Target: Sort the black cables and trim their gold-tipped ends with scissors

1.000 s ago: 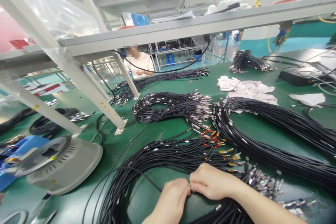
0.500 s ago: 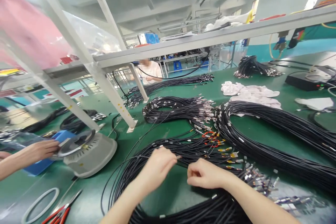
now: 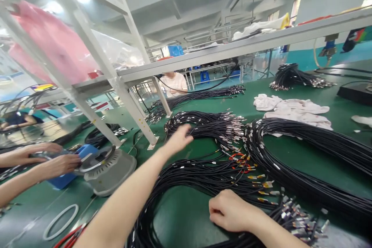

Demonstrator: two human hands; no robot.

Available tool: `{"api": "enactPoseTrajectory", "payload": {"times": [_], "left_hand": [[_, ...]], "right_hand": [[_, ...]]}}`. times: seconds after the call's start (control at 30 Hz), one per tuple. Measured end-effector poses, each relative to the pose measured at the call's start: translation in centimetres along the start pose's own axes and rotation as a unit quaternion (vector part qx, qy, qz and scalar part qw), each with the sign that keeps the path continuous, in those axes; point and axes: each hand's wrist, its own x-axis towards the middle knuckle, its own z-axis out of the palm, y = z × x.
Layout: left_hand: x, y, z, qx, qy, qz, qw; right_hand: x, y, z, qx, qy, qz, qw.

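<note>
My left hand (image 3: 178,138) reaches far forward over the green table (image 3: 186,221), its fingers held together and pointing at a coil of black cables (image 3: 203,124) with metal ends. Whether a thin cable runs through those fingers I cannot make out. My right hand (image 3: 229,211) rests near me as a closed fist beside the near bundle of black cables (image 3: 188,170). What the fist holds is hidden. Yellow-tagged and metal cable ends (image 3: 261,186) lie just right of it.
A co-worker's two hands (image 3: 58,162) rest on a grey round machine (image 3: 110,168) at the left, by a blue box (image 3: 66,180). A white ring (image 3: 59,221) and red-handled scissors (image 3: 68,236) lie near left. White cloths (image 3: 290,106), a thick cable bundle (image 3: 305,155), slanted frame struts (image 3: 136,112).
My hands were pinched together on a cable end; the left hand has since swung away and stretched forward towards the far coil. The right hand stayed near. A co-worker's hands came in at left.
</note>
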Motion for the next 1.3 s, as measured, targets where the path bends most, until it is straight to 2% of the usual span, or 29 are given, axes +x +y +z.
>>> {"api": "enactPoseTrajectory", "payload": {"times": [0.1, 0.17, 0.27, 0.37, 0.47, 0.57, 0.67, 0.73, 0.8, 0.87, 0.93, 1.0, 1.03, 1.1, 1.17, 1.2, 1.3], "left_hand": [[-3.4, 0.2, 5.6, 0.054, -0.178, 0.030, 0.982], [-4.2, -0.1, 7.6, 0.083, -0.250, 0.036, 0.964], [-3.6, -0.6, 8.0, 0.085, -0.322, 0.058, 0.941], [-2.4, -1.0, 6.1, 0.048, -0.351, 0.082, 0.931], [-1.9, -1.0, 2.7, 0.001, -0.340, 0.081, 0.937], [-2.0, -0.6, -1.4, -0.045, -0.302, 0.050, 0.951], [-2.8, 0.2, -5.3, -0.093, -0.265, 0.018, 0.959], [-3.8, 0.8, -6.9, -0.124, -0.243, 0.002, 0.962], [-5.5, 1.7, -7.4, -0.150, -0.218, -0.012, 0.964], [-7.5, 2.6, -6.6, -0.173, -0.196, -0.022, 0.965], [-9.4, 3.7, -4.9, -0.187, -0.180, -0.026, 0.965], [-11.0, 4.8, -3.2, -0.199, -0.169, -0.014, 0.965], [-11.6, 5.3, -2.6, -0.188, -0.165, 0.007, 0.968], [-12.3, 5.7, -2.1, -0.156, -0.153, 0.045, 0.975], [-12.6, 4.8, -2.8, -0.140, -0.147, 0.046, 0.978], [-12.8, 3.8, -3.3, -0.143, -0.145, 0.029, 0.979], [-14.4, -0.7, -5.4, -0.159, -0.136, -0.052, 0.977]], "right_hand": [[0.0, 0.1, 0.0, -0.006, 0.000, 0.002, 1.000], [0.0, 0.2, 0.0, 0.001, 0.003, 0.004, 1.000], [0.0, 0.4, 0.0, 0.013, 0.005, 0.002, 1.000], [0.0, 0.5, 0.1, 0.017, 0.005, 0.002, 1.000], [0.1, 0.6, 0.1, 0.015, 0.006, 0.001, 1.000], [0.2, 0.7, 0.2, 0.028, 0.013, 0.000, 1.000], [0.3, 0.7, 0.3, 0.048, 0.012, 0.004, 0.999], [0.4, 0.7, 0.5, 0.059, 0.013, 0.005, 0.998], [0.5, 0.5, 0.5, 0.088, 0.023, 0.010, 0.996], [0.8, 0.2, 0.4, 0.165, 0.048, 0.025, 0.985], [1.2, -0.3, -0.1, 0.291, 0.090, 0.027, 0.952], [1.4, -0.8, -1.1, 0.397, 0.144, 0.012, 0.906], [1.5, -1.0, -1.7, 0.421, 0.171, 0.008, 0.891], [1.3, -1.3, -3.0, 0.414, 0.217, 0.017, 0.884], [1.0, -1.3, -4.5, 0.390, 0.264, 0.042, 0.881], [0.8, -1.2, -5.2, 0.392, 0.291, 0.055, 0.871], [0.9, -0.8, -6.9, 0.448, 0.369, 0.083, 0.810]]}}
